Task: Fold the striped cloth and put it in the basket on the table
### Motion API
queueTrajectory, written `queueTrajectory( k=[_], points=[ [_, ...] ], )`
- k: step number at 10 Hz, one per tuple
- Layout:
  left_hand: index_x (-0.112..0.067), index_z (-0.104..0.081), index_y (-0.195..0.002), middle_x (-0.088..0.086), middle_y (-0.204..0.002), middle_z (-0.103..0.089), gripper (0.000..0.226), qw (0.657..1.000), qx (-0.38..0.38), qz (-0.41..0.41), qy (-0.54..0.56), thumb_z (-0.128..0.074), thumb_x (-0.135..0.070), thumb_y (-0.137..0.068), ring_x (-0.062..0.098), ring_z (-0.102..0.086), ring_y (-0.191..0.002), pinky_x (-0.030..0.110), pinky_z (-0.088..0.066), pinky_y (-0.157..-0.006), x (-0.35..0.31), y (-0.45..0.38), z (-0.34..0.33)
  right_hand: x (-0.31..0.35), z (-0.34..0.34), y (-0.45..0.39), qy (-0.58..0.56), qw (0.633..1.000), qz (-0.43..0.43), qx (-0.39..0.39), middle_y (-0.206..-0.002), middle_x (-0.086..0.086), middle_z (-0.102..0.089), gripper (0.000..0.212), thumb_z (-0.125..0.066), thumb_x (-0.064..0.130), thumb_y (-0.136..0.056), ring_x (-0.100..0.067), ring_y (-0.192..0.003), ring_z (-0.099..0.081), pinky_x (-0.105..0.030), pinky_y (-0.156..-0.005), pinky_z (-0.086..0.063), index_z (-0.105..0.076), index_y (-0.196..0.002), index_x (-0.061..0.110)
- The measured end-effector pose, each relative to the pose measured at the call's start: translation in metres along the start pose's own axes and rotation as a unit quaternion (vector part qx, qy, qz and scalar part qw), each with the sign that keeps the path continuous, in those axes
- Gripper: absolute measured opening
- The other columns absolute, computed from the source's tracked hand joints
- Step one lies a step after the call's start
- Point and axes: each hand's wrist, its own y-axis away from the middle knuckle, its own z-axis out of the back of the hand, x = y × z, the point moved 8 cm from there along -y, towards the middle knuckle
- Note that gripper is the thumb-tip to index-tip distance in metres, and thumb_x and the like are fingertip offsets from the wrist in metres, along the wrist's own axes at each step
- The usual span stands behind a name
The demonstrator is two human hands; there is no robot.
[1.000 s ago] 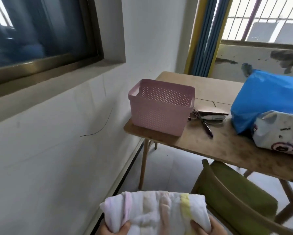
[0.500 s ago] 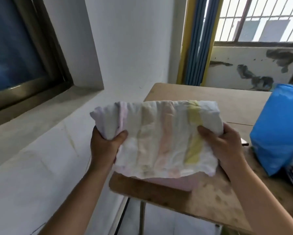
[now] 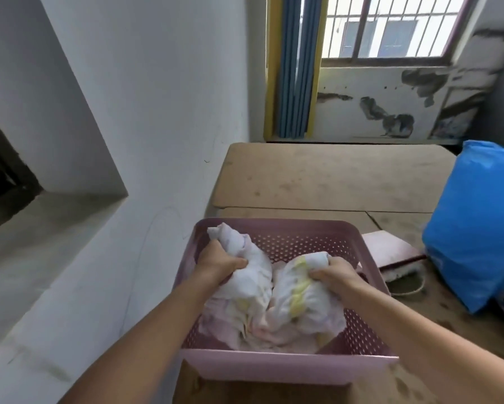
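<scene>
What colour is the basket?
Pink, with little holes in its walls. The basket shows best in the head view.

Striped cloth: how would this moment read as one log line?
striped cloth | inside pink basket | left hand gripping | right hand gripping | not released

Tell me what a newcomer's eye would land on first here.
First, the two hands pushing the striped cloth down into the pink basket at the table's near edge: the left hand and the right hand each clutch a bunched end. Next, the bright blue bag standing on the table to the right.
</scene>
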Motion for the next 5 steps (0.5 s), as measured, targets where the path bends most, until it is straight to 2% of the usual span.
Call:
queueTrajectory(
  k=[1,2,3,4,5],
  points=[
    [-0.005,-0.048,-0.105,0.007,-0.071,-0.056,0.044,0.991,0.051,0.04,-0.117,-0.072,-0.014,-0.069,0.016,-0.054,-0.058,0.023,-0.039,-0.046,0.022,-0.008,-0.012,-0.026,-0.004,-0.007,0.126,0.99,-0.062,0.027,-0.099,-0.013,-0.065,0.028,-0.059,0.006,-0.077,-0.027,-0.094,-0.061,-0.032,-0.074,-0.056,-0.061,-0.104,-0.002],
    [0.003,-0.003,-0.14,0.018,-0.131,-0.047,0.096,0.907,0.108,0.078,-0.398,-0.069,-0.02,-0.074,0.028,-0.054,-0.113,0.031,-0.05,-0.083,0.049,-0.007,-0.024,-0.046,0.0,0.0,0.411,0.903,-0.095,0.086,-0.109,-0.011,-0.061,0.04,-0.047,0.013,-0.089,-0.023,-0.105,-0.056,-0.025,-0.069,-0.046,-0.046,-0.124,-0.004],
    [-0.005,-0.025,-0.138,0.011,-0.143,-0.035,0.058,0.808,0.139,0.044,-0.57,-0.05,-0.022,-0.089,0.029,-0.039,-0.129,0.034,-0.042,-0.1,0.044,0.0,-0.038,-0.045,0.0,-0.007,0.478,0.873,-0.051,0.084,-0.125,-0.014,-0.056,0.042,-0.047,0.02,-0.089,-0.028,-0.114,-0.054,-0.03,-0.085,-0.048,-0.043,-0.125,0.001],
    [-0.008,-0.04,-0.13,0.01,-0.136,-0.046,0.044,0.795,0.155,-0.003,-0.586,-0.044,-0.027,-0.091,0.027,-0.046,-0.122,0.034,-0.044,-0.097,0.037,-0.005,-0.049,-0.03,-0.005,-0.015,0.467,0.88,-0.01,0.086,-0.097,-0.008,-0.064,0.021,-0.049,0.023,-0.086,-0.025,-0.097,-0.059,-0.03,-0.065,-0.046,-0.06,-0.092,0.006],
    [-0.01,-0.049,-0.119,0.008,-0.124,-0.057,0.041,0.841,0.153,-0.012,-0.519,-0.046,-0.036,-0.088,0.026,-0.054,-0.112,0.033,-0.046,-0.088,0.031,-0.004,-0.044,-0.011,0.004,-0.016,0.384,0.921,0.04,0.061,-0.091,-0.01,-0.062,0.019,-0.052,0.024,-0.087,-0.021,-0.085,-0.056,-0.029,-0.063,-0.04,-0.06,-0.086,0.007]
  ],
)
